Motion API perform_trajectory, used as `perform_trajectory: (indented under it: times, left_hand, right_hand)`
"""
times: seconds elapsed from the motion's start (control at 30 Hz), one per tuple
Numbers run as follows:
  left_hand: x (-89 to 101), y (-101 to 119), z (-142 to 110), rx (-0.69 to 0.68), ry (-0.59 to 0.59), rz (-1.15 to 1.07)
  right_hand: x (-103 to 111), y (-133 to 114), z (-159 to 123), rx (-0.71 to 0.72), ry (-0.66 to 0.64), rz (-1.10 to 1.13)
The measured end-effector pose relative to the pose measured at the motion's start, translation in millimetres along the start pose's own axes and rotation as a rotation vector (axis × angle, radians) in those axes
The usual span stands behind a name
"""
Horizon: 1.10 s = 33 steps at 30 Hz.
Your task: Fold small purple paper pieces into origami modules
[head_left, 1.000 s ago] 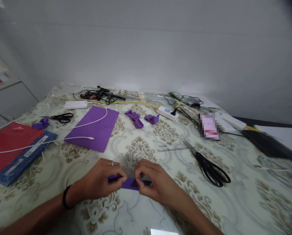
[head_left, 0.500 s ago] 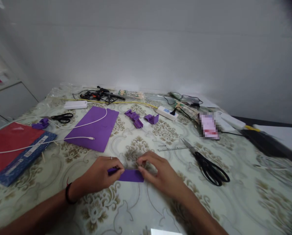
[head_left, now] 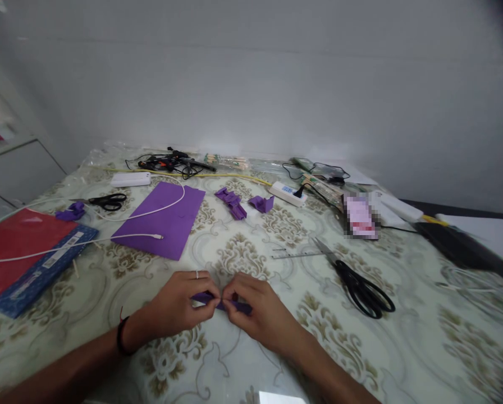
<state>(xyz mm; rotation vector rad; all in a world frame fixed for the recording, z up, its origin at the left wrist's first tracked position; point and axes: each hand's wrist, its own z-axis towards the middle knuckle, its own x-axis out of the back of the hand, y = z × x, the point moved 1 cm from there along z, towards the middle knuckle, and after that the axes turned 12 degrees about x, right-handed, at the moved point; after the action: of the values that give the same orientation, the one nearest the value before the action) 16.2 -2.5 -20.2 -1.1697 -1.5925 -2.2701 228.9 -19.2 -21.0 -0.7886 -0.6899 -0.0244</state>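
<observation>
Purple paper strip [head_left: 239, 306] was pinched between closed fingertips of left hand [head_left: 187, 300] and right hand [head_left: 251, 306], near side of patterned table [head_left: 218, 365].

The sheet [head_left: 173, 223] lies on the table [head_left: 234, 365], right of the packet [head_left: 11, 247]. Left of the power strip [head_left: 282, 191] are 2 folded papers [head_left: 233, 206] [head_left: 262, 204]; the right-hand scissors [head_left: 339, 268] lie before the phone [head_left: 361, 216].

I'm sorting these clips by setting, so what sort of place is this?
Probably a home craft table: a patterned tablecloth, large black scissors and a sheet of purple paper suggest it, though the room itself barely shows.
</observation>
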Motion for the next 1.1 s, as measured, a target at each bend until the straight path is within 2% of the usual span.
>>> perform_trajectory:
  times: [0.1, 0.23, 0.33, 0.43, 0.53, 0.63, 0.67, 0.73, 0.8, 0.97, 1.1]
  left_hand:
    - [3.5, 3.7, 0.6, 0.024, -0.001, -0.025]
    - [22.7, 1.5, 5.9, 0.086, 0.035, -0.075]
    - [42.5, -6.8, 11.8, 0.164, 0.118, -0.123]
    - [51.6, -11.4, 15.0, 0.262, 0.191, -0.186]
    - [40.3, -2.4, 12.3, 0.306, 0.13, -0.229]
    - [16.7, 13.6, 5.4, 0.34, -0.087, -0.25]
    - [10.1, 17.5, 3.1, 0.372, -0.115, -0.258]
    - [1.8, 21.0, -0.1, 0.444, -0.109, -0.226]
    - [0.4, 20.5, -0.9, 0.451, -0.103, -0.214]
    - [11.6, 19.4, 0.7, 0.457, -0.012, -0.22]
    - [15.1, 24.5, -1.3, 0.432, -0.077, -0.329]
  right_hand:
    - [2.6, -1.2, 0.8, -0.013, 0.012, 0.028]
    - [23.3, 4.1, -0.1, -0.095, 0.057, 0.091]
    - [43.0, 15.2, -3.1, -0.216, 0.147, 0.151]
    - [50.0, 26.1, -5.9, -0.361, 0.289, 0.24]
    - [37.2, 27.1, -5.7, -0.467, 0.37, 0.354]
    - [14.8, 18.1, -2.9, -0.522, 0.344, 0.471]
    - [8.0, 14.4, -1.9, -0.533, 0.321, 0.503]
    - [-1.8, 8.4, -0.1, -0.541, 0.288, 0.546]
    - [-6.4, 5.0, 1.1, -0.531, 0.265, 0.563]
    - [-9.3, 2.3, 0.7, -0.502, 0.209, 0.55]
    - [-12.2, 1.2, -1.9, -0.499, 0.191, 0.515]
